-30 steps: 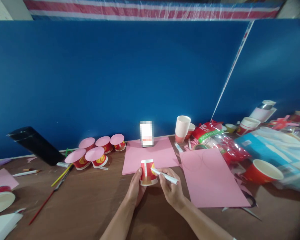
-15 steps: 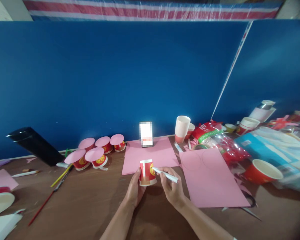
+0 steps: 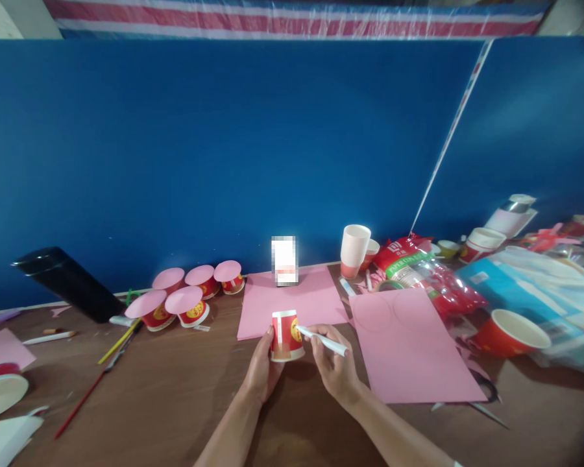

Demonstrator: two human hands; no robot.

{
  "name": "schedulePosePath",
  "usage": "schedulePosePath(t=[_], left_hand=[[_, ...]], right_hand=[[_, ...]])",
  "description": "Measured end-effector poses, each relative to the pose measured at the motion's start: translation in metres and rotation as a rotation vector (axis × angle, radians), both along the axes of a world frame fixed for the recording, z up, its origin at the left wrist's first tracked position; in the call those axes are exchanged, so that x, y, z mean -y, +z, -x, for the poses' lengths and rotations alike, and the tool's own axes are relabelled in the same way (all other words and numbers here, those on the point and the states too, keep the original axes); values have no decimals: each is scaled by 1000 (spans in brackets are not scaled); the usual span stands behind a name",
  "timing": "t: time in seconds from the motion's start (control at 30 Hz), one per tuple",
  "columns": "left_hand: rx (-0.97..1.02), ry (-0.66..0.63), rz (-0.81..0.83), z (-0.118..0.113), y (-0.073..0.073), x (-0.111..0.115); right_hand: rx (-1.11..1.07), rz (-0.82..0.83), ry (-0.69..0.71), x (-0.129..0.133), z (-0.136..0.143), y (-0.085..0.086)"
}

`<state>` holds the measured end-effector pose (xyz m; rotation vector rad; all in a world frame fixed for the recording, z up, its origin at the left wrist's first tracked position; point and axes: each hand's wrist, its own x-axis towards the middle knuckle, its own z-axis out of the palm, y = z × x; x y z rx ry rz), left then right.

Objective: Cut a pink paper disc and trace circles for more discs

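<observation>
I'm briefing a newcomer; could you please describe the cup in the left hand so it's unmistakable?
Below the blue panel, pink paper lies at the middle of the brown table. Just nearer, the left hand holds a red cup. Unlike the five cups grouped leftward under pink discs, it shows none on top.

A cup (image 3: 288,338) is in the left hand (image 3: 261,364), a pen (image 3: 325,341) in the right hand (image 3: 335,364). Behind the cup lies paper (image 3: 316,299); left of that, five cups (image 3: 194,313) under discs (image 3: 185,299), then a flask (image 3: 71,285). Rightward, a sheet (image 3: 413,350) partly covers scissors (image 3: 489,415), a bag (image 3: 413,266) behind it.
</observation>
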<state>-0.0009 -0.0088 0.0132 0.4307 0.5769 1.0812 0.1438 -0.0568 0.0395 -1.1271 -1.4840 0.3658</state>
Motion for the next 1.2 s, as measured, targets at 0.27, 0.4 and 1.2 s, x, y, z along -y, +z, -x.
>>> schedulePosePath(t=[0.27,0.4,1.2], left_hand=[[-5,22,17,0,-3,0],[4,4,7,0,-1,1],[-28,9,-12,0,-3,0]], right_hand=[[20,4,0,1,-1,1],[26,-4,6,1,-1,2],[17,-21,42,5,5,4]])
